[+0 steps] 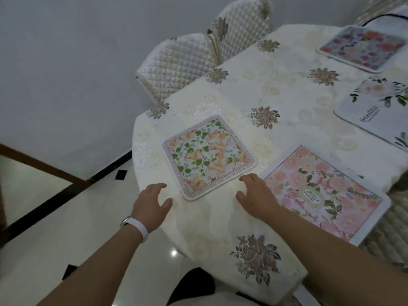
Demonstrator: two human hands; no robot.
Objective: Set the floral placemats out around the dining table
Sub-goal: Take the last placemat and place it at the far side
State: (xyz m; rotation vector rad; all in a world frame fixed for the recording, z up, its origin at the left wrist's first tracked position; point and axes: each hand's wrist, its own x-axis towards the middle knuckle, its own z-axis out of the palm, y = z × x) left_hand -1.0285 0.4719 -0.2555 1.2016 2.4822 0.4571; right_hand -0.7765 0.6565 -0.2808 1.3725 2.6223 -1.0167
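Observation:
A square placemat with orange flowers and green leaves (208, 156) lies flat near the table's near-left corner. My left hand (152, 200) hovers just left of its near corner, fingers spread, holding nothing. My right hand (256, 195) is open just right of that corner, between this mat and a larger pink rose placemat (324, 193) lying at the near right edge. A white placemat with "Beautiful" lettering (375, 109) lies at the right. A red-flowered placemat (362, 47) sits at the far right.
The table wears a cream tablecloth (254, 85) with embroidered brown flowers. Two quilted, covered chairs (183, 60) stand against the far-left side of the table. Glossy tiled floor (66, 208) with black trim lies to the left, below a grey wall.

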